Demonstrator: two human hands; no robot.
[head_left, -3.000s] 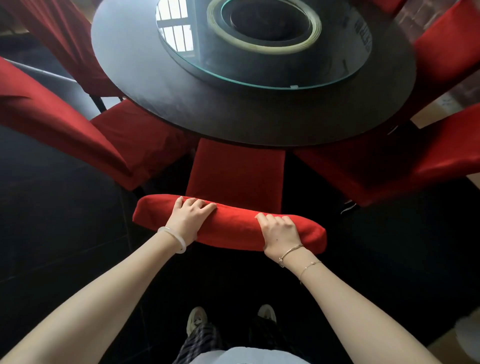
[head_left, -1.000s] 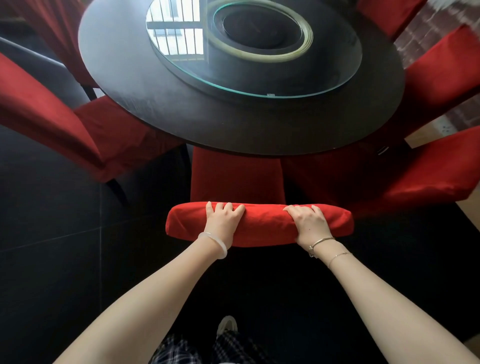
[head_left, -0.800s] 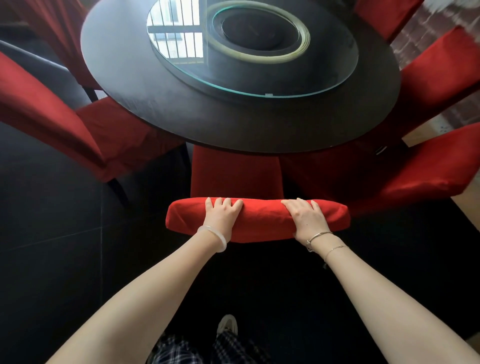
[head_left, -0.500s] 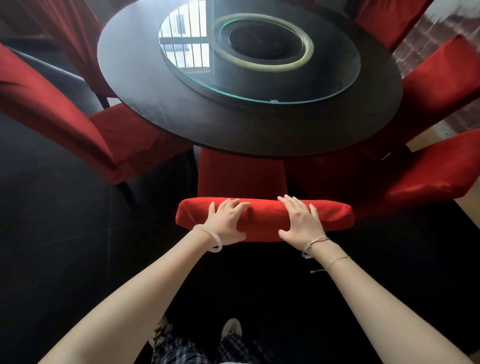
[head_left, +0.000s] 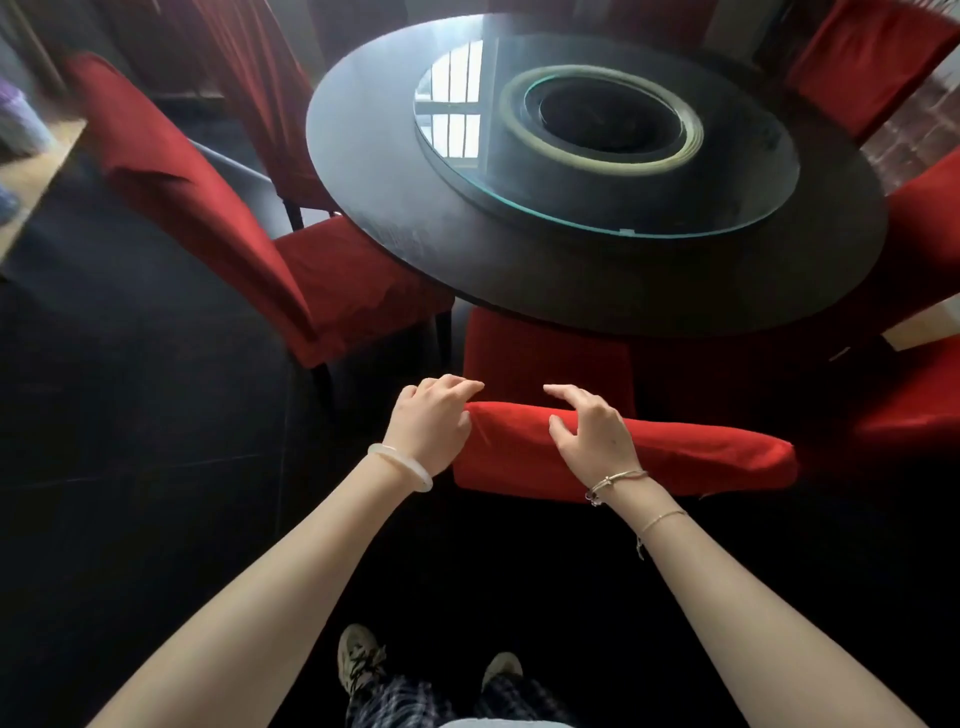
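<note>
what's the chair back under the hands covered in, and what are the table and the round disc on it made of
Chair back: red fabric cover, matte, soft-looking, with creases.
Table: dark, probably wood, dull sheen with smudges.
Disc: glass, with greenish edge and a window reflection.

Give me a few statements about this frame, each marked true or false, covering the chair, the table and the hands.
1. The chair back at the hands wears a red cover. True.
2. The table is square. False: it is round.
3. A glass turntable lies on the table. True.
4. The right hand holds a cup. False: it holds nothing, its fingers loosely spread over the chair back.
5. The left hand has a pale bangle at its wrist. True.
6. The seat stands well clear of the table. False: its far end reaches under the table's edge.
</note>
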